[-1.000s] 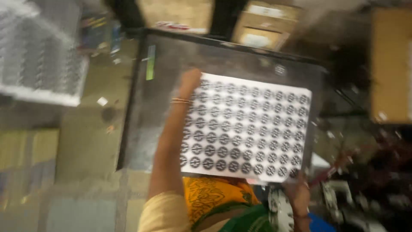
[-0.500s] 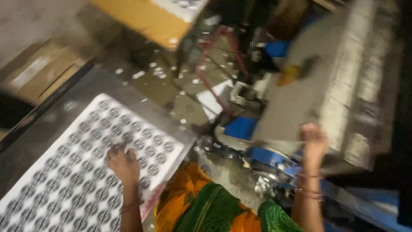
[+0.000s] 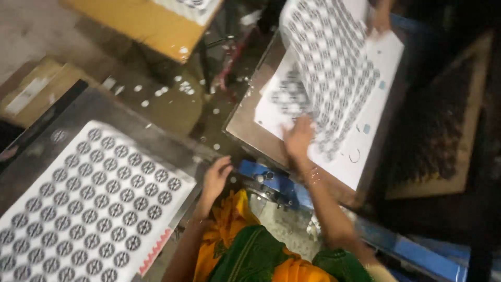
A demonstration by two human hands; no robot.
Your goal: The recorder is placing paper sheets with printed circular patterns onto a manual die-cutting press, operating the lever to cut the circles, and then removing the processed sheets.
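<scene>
Right hand sits flat, fingers spread, on the curling printed sheet lying on the press bed. Left hand hangs loosely open, holding nothing, just beside the stack of printed sheets.

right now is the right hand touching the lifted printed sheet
Touching. The head view shows the right hand pressed against the lower edge of the lifted printed sheet, with no gap.

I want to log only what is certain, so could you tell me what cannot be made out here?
- Head view: the lifted patterned sheet is motion-blurred; its round marks smear.
- The right hand fingertips lie under that sheet's edge; grip unclear.
- Another person's hand is cut off by the top edge.
- The flat sheet at the left runs off the frame's lower corner.
- The left hand is blurred; contact with the table edge unclear.
</scene>
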